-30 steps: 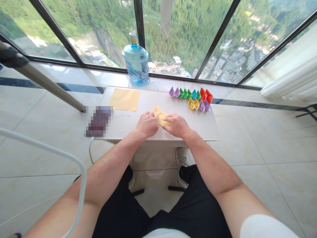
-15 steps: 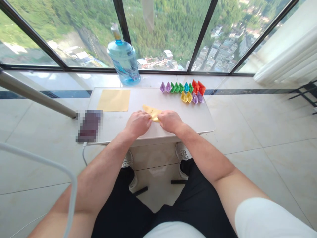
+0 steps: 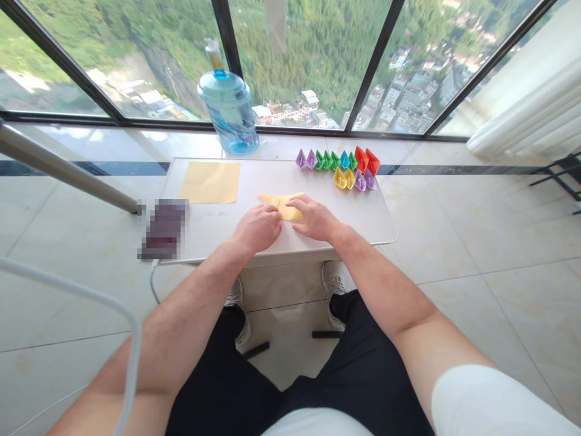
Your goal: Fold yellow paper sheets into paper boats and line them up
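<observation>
A folded piece of yellow paper (image 3: 271,199) lies on the white table (image 3: 204,233), with creases showing on its upper side. My left hand (image 3: 259,228) is closed at its left lower edge, fingers pressed on the paper. At the right side, my right hand (image 3: 316,219) is open, its thumb and fingers spread apart, with fingertips over the paper's right part. The fingers of both hands hide some of its edges. A flat yellow sheet (image 3: 209,183) rests farther left on the table.
Several small folded paper boats, such as a red one (image 3: 372,161) and a yellow one (image 3: 339,179), stand at the table's far right. A blue water jug (image 3: 230,112) is behind the table by the window. A blurred-out object (image 3: 164,229) with a white cable lies at the left edge.
My right hand has loosened its grip and spread its fingers over the paper's right part. My left hand stays at the paper's left side. The view has shifted slightly.
</observation>
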`<move>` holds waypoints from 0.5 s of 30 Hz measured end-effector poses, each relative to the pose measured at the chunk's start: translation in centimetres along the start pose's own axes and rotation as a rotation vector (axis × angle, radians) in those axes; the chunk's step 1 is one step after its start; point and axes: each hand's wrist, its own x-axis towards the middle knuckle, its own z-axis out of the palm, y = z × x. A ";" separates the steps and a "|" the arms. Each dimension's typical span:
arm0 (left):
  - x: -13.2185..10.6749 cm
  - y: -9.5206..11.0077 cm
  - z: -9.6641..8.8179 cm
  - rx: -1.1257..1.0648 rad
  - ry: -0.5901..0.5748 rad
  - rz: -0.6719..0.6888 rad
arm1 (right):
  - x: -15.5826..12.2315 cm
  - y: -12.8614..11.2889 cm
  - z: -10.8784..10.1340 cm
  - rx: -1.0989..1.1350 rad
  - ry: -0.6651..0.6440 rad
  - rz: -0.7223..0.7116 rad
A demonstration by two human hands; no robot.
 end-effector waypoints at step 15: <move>-0.4 0.2 -0.6 -0.024 -0.048 0.034 | 1.3 3.2 -0.6 0.257 0.029 0.222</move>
